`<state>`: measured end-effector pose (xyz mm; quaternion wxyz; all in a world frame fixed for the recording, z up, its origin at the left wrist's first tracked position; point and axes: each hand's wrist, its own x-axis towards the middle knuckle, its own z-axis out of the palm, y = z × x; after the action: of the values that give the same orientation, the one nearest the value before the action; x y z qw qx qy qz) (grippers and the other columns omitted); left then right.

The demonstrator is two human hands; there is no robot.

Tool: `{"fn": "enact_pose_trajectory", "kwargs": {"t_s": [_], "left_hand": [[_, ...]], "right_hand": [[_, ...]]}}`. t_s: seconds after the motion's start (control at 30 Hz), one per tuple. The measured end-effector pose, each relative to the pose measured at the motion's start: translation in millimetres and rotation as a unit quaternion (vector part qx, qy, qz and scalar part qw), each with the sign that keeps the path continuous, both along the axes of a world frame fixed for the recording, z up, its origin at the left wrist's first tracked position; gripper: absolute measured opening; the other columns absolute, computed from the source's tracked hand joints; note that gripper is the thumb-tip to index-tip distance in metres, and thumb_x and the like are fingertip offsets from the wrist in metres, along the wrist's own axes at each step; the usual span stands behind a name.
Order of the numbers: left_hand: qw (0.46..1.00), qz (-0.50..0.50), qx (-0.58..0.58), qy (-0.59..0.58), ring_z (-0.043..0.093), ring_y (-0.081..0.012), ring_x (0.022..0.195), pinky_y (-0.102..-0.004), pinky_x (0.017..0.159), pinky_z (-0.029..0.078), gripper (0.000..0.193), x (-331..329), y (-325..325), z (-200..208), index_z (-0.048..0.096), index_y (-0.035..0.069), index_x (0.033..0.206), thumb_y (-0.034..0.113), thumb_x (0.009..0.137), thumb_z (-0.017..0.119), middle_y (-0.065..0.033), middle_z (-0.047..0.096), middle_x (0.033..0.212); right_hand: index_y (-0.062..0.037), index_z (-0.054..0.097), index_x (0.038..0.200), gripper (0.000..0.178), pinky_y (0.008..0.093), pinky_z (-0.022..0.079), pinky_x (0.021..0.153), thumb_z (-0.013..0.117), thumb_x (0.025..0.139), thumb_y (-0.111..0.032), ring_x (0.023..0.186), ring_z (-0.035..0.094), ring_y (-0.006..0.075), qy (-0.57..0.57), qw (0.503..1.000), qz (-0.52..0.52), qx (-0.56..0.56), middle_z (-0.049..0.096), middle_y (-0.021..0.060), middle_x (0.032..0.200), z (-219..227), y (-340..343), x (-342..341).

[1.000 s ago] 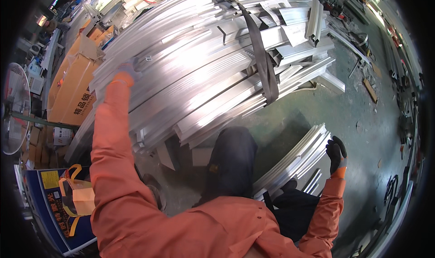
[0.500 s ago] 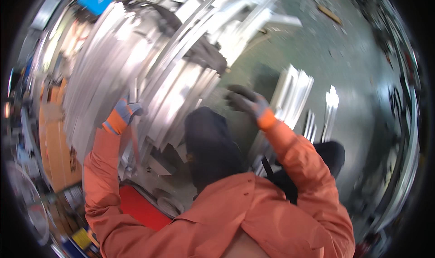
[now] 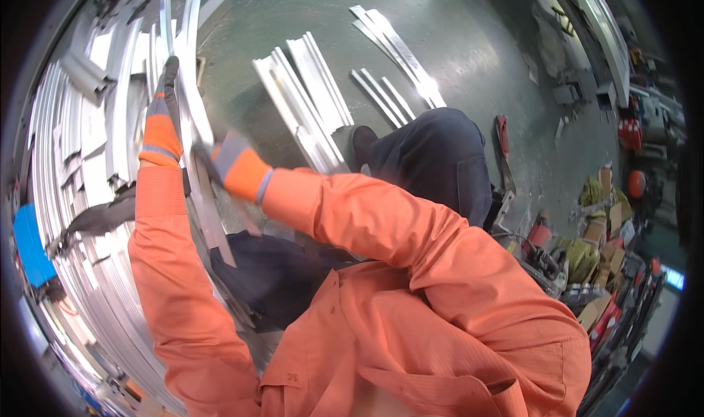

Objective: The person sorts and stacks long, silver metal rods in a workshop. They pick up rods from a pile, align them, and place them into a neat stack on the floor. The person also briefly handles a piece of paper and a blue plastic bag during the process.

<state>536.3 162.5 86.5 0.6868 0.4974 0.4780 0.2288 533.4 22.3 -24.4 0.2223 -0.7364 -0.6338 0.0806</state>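
My left hand point(image 3: 167, 102), in a grey and orange work glove, is raised at the left. Its fingers stretch straight along the side of a long silvery metal profile point(image 3: 192, 58), seen edge-on. My right hand point(image 3: 222, 159), gloved alike, is just right of that profile's near end; motion smears its fingers, so their grip cannot be made out. Below both hands a narrow metal strip point(image 3: 211, 223) slants down toward my dark trousers. Many metal profiles point(image 3: 95, 300) lie stacked on the left, with a dark cloth point(image 3: 103, 215) across them.
Shorter profiles point(image 3: 304, 94) lie on the green floor point(image 3: 469, 58) ahead, with thinner strips point(image 3: 400, 50) farther right. A red-handled tool point(image 3: 502, 138) lies right of my knee point(image 3: 447, 160). Boxes and tools point(image 3: 594, 248) clutter the right side. A blue object point(image 3: 33, 245) is at far left.
My view has swung to the right, bringing the clutter there into sight. My right hand has come across toward the left hand and the profile. The left hand's fingers now look straighter.
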Motion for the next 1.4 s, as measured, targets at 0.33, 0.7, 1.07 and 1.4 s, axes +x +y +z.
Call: {"fn": "enact_pose_trajectory", "kwargs": {"t_s": [0.33, 0.7, 1.07, 1.4], "left_hand": [[0.933, -0.183, 0.306, 0.040, 0.056, -0.0235, 0.099, -0.0331, 0.086, 0.045, 0.048, 155, 14, -38, 0.052, 0.004, 0.125, 0.043, 0.098, 0.044, -0.0121, 0.058, 0.113], [0.889, -0.399, 0.207, 0.083, 0.042, -0.0287, 0.137, -0.0379, 0.116, 0.028, 0.055, 13, -68, -127, 0.036, 0.001, 0.147, 0.036, 0.107, 0.025, -0.0172, 0.046, 0.146], [0.976, -0.049, -0.072, 0.199, 0.050, -0.0239, 0.128, -0.0329, 0.107, 0.040, 0.056, -172, -101, -84, 0.041, 0.009, 0.146, 0.043, 0.102, 0.039, -0.0127, 0.049, 0.143], [0.983, 0.156, 0.005, 0.094, 0.058, -0.0287, 0.116, -0.0383, 0.100, 0.046, 0.044, -337, -102, -136, 0.051, 0.002, 0.135, 0.029, 0.100, 0.053, -0.0157, 0.060, 0.127]], "right_hand": [[-0.0087, 0.070, 0.112, 0.044, 0.0386, 0.056, 0.067, 0.068, 0.079, -0.038, 0.074, 0.069, 0.0344, 0.274, 0.960, -0.056, 0.008, 0.071, 0.0163, 0.087, 101, 14, 240], [-0.0103, 0.055, 0.132, 0.079, 0.0433, 0.047, 0.100, 0.080, 0.063, -0.041, 0.117, 0.058, 0.0374, 0.015, 0.846, -0.358, -0.394, 0.060, 0.0210, 0.126, -122, -280, 453], [-0.0143, 0.040, 0.147, 0.078, 0.0454, 0.042, 0.107, 0.069, 0.076, -0.024, 0.132, 0.049, 0.0331, 0.068, 0.738, -0.449, -0.500, 0.050, 0.0180, 0.142, -241, -342, 401], [-0.0209, 0.032, 0.152, 0.090, 0.0475, 0.040, 0.108, 0.077, 0.074, -0.030, 0.133, 0.047, 0.0325, 0.079, 0.840, -0.375, -0.385, 0.045, 0.0168, 0.147, -312, -292, 418]]}}
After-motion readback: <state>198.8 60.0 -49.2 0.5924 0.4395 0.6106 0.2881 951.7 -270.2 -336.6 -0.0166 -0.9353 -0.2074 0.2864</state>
